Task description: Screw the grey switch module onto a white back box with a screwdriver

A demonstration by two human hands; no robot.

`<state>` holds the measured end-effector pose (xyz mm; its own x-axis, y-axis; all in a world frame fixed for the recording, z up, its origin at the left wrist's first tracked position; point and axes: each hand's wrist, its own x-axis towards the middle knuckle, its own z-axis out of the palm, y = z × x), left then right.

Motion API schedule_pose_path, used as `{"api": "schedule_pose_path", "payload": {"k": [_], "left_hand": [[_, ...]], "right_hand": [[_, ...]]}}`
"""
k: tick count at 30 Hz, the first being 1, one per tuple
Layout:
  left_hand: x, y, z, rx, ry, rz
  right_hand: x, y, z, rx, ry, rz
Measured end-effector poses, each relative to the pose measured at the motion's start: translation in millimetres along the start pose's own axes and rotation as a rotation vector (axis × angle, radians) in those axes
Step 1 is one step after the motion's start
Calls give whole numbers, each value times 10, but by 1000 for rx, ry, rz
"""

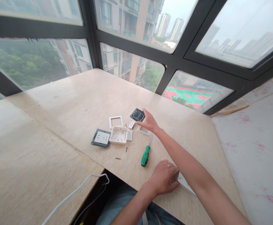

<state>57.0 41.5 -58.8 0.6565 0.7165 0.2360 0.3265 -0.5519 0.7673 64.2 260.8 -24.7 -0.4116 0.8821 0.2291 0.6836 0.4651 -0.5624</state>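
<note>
Grey-blue trousers (117, 204) are showing at the near edge, below the table (68, 109), with a white cable (96, 175) running to their left. At the near right, the left hand (163, 178) is curling around the left end of a long white piece (185, 182), seemingly grasping it. Farther off, the right hand (149, 121) is spanning the right side of a dark panel (137, 114), thumb and fingers parted; whether it is gripping, I cannot tell. Handling this panel seems to be the step in hand, and the next move is probably calling for a sure hold on its rim, clear of the small white insert (131, 124) lying just beside it. To the left, a white box (118, 141) is sitting near a socket panel (103, 137); a green screwdriver (145, 156) is lying nearer. The right forearm is hiding much of the long piece, while 2 small screws (118, 158) are looking too tiny to make out.
</note>
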Motion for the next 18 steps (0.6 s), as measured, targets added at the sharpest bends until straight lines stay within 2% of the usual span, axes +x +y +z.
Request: {"api": "schedule_pose_path", "payload": {"k": [4, 9, 13, 18], "left_hand": [[-17, 0, 2, -3, 30, -31], [-21, 17, -12, -39, 75, -27], [-20, 35, -40, -74, 88, -18], [-23, 27, -41, -89, 100, 1]], "right_hand": [[-327, 14, -248, 36, 50, -91], [-890, -8, -576, 151, 135, -118], [-1429, 9, -798, 346, 217, 0], [-2080, 134, -1017, 432, 319, 117]]}}
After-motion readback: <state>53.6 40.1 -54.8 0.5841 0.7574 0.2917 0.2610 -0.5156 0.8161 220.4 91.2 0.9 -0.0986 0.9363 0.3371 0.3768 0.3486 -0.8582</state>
